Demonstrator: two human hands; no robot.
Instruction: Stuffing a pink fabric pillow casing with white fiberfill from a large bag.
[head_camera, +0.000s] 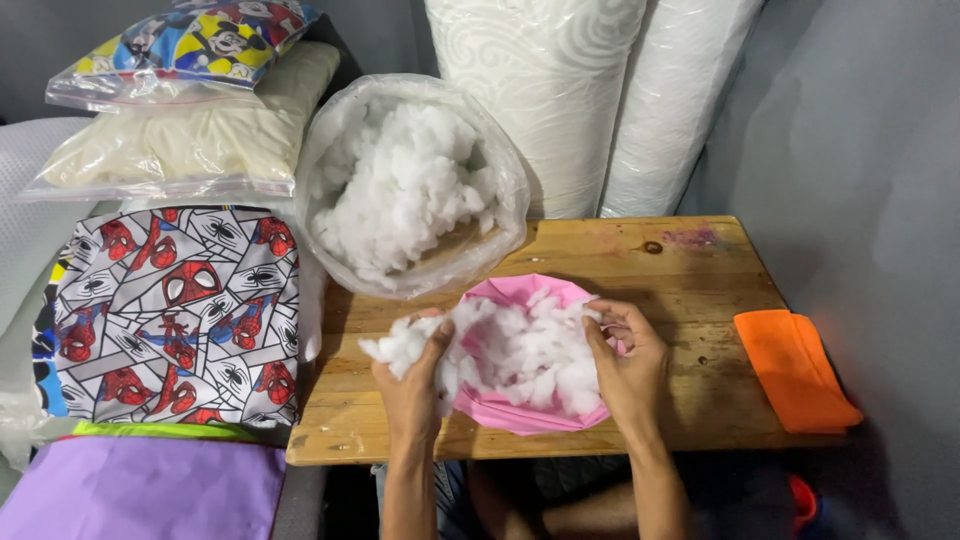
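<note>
Left grip (412, 362) clenched on a tuft of white stuffing (520, 350), right grip (628, 352) pinching the same fluffy mass at its far edge. Between both grips, piled on a pink fabric cover (520, 412) lying on the wooden surface (640, 260). Just beyond the grips, a clear plastic bag (415, 185) full of more stuffing. Well right of the right grip, a folded orange cloth (795, 368).
</note>
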